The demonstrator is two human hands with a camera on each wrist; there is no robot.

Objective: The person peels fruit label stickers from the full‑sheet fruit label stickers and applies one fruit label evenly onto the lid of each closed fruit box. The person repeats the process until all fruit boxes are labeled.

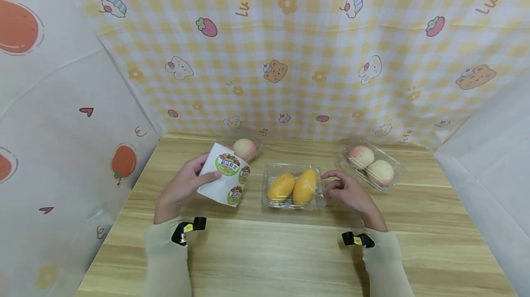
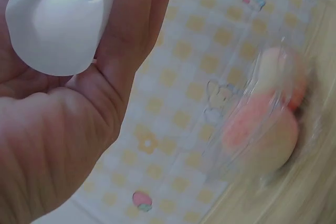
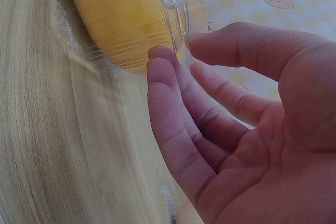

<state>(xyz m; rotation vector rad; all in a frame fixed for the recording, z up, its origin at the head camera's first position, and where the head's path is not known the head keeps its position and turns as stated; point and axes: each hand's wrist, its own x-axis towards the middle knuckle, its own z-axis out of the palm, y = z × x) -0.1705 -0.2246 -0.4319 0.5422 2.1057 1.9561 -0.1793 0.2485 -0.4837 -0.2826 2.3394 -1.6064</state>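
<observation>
My left hand (image 1: 188,182) grips a white sheet of round fruit stickers (image 1: 221,170), thumb on its printed face. In the left wrist view the paper's blank back (image 2: 58,30) curls over the palm. Two yellow mangoes (image 1: 305,187) lie in a clear plastic box (image 1: 293,167) in the middle of the table. My right hand (image 1: 349,193) is at that box's right edge, fingers loosely bent. In the right wrist view the fingertips (image 3: 160,59) and thumb tip are right at the rim, with a gap between them.
Behind the stickers, a clear box of peaches (image 1: 245,148) stands near the curtain, partly hidden. Another clear box with two peaches (image 1: 381,172) sits right of my right hand. A checked curtain (image 1: 290,43) backs the wooden table (image 1: 273,260), with white sheets at both sides.
</observation>
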